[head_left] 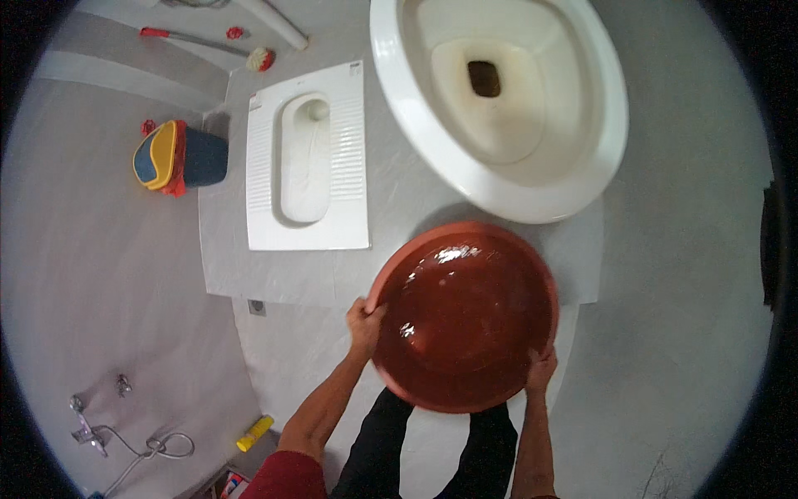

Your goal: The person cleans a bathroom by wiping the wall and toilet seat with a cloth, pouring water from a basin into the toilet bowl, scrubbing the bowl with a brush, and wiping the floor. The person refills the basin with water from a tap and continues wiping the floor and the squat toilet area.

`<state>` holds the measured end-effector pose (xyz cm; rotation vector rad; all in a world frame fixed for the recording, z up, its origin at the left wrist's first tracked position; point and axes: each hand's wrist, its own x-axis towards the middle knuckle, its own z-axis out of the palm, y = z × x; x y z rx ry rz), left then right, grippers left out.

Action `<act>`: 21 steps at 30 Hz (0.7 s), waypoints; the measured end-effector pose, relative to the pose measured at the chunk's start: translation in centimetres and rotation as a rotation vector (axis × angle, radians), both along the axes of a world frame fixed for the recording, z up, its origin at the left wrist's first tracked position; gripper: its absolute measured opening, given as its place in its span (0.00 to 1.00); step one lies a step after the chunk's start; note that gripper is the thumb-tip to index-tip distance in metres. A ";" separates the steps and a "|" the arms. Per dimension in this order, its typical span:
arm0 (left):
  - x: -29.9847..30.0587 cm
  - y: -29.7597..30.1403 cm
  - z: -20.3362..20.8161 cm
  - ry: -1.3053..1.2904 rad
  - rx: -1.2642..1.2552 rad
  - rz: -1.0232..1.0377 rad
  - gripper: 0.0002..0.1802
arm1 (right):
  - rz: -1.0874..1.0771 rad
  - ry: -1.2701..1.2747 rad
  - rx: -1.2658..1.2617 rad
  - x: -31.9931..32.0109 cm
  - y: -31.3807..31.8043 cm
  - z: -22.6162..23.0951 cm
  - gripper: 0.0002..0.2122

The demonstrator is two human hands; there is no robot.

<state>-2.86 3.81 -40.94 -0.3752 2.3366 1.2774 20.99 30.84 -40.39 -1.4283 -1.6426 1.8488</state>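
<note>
A wide reddish-brown basin (pixel 465 316) is held in front of my legs, with bright glints on what looks like water inside it. My left hand (pixel 364 326) grips its rim on the left, thumb over the edge. On the lower right side of the rim, my right hand (pixel 540 371) is closed in the same way. Just beyond the basin stands a white toilet bowl (pixel 573 179) with its dark drain opening showing. The basin's far rim is close to the bowl's near edge; whether they touch, I cannot tell.
Left of the bowl, a white squat toilet (pixel 353 208) is set in a raised grey step (pixel 291 279). A bin (pixel 204 158) with a yellow lid and a red-handled brush (pixel 199 39) are farther left. A shower hose (pixel 158 449), floor drain (pixel 257 308) and yellow bottle (pixel 255 433) lie lower left.
</note>
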 end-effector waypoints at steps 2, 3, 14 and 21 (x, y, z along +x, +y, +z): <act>1.1 -3.2 3.0 -0.028 0.140 0.115 0.07 | 0.035 -0.080 -0.004 -0.7 -1.7 3.5 0.13; 1.2 -4.6 5.0 -0.041 0.118 0.084 0.07 | 0.132 -0.216 -0.006 -0.3 -1.9 5.1 0.13; -5.6 -9.9 34.7 0.030 0.373 0.060 0.09 | 0.212 -0.225 -0.035 -5.3 -8.3 24.5 0.18; -13.9 -9.6 44.0 0.134 0.322 -0.133 0.08 | 0.251 -0.075 0.139 -13.0 -8.1 32.7 0.22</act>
